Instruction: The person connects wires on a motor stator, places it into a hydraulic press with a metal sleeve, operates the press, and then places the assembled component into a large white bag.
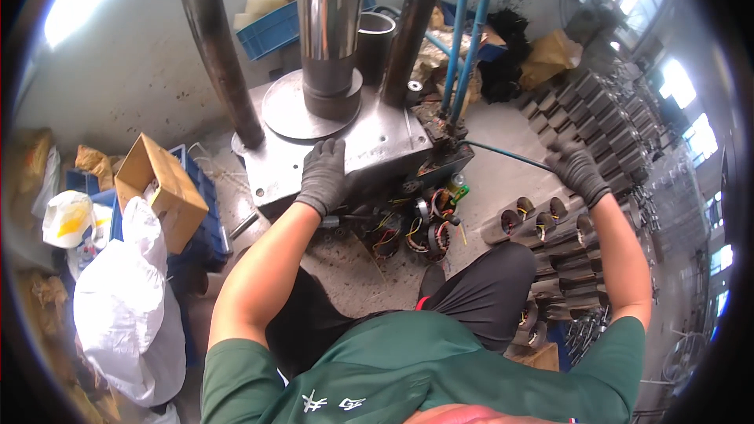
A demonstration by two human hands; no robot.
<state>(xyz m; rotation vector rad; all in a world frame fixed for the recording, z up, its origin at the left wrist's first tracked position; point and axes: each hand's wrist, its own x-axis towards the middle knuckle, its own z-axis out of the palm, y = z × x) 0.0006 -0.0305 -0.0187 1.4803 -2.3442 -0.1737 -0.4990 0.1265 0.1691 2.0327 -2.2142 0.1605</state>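
Observation:
My left hand point(323, 176), in a grey glove, rests on the front edge of a steel press table point(378, 148), its fingers stretched out flat. On that table stands a shiny metal cylinder point(328, 20), upright over a darker base on a round steel plate point(284, 112). My right hand point(579, 170), also gloved, is closed around the outer end of a thin blue-green lever point(503, 151) that runs from the right side of the press. A dark hollow tube point(375, 41) stands behind the shiny cylinder.
Two steel columns point(216, 47) rise from the table, with blue pipes point(463, 39) at the right. Wound motor stators point(428, 237) lie on the floor below. Rows of metal housings point(589, 122) fill the right side. An open cardboard box point(177, 196) and white sack point(126, 306) stand left.

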